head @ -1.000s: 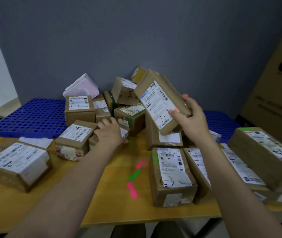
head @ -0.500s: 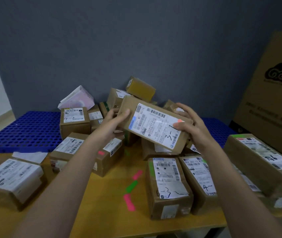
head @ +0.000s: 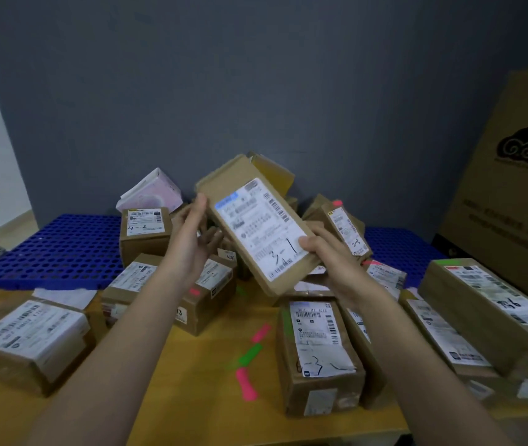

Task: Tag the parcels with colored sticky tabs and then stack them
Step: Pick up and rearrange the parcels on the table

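I hold a flat brown parcel [head: 256, 226] in the air above the table, its white label marked "3-1" facing me. My right hand [head: 330, 259] grips its lower right edge, thumb on the label. My left hand [head: 192, 239] touches its upper left edge with fingers spread. Three loose sticky tabs lie on the wooden table [head: 192, 381]: a pink tab [head: 261, 333], a green tab [head: 249, 354] and another pink tab [head: 246, 384]. Below my right wrist lies a parcel [head: 317, 355] with a green tab on its left side.
Several labelled cardboard parcels crowd the table: one at the left front [head: 27, 339], a long one with a green tab at the right [head: 488, 304], a heap at the back. A blue perforated pallet [head: 53, 249] lies behind. A big carton [head: 513, 188] leans at the far right.
My left hand left the small box on the table and came up to the held parcel. Both hands turned the parcel from slanting right to slanting left, label still facing me.
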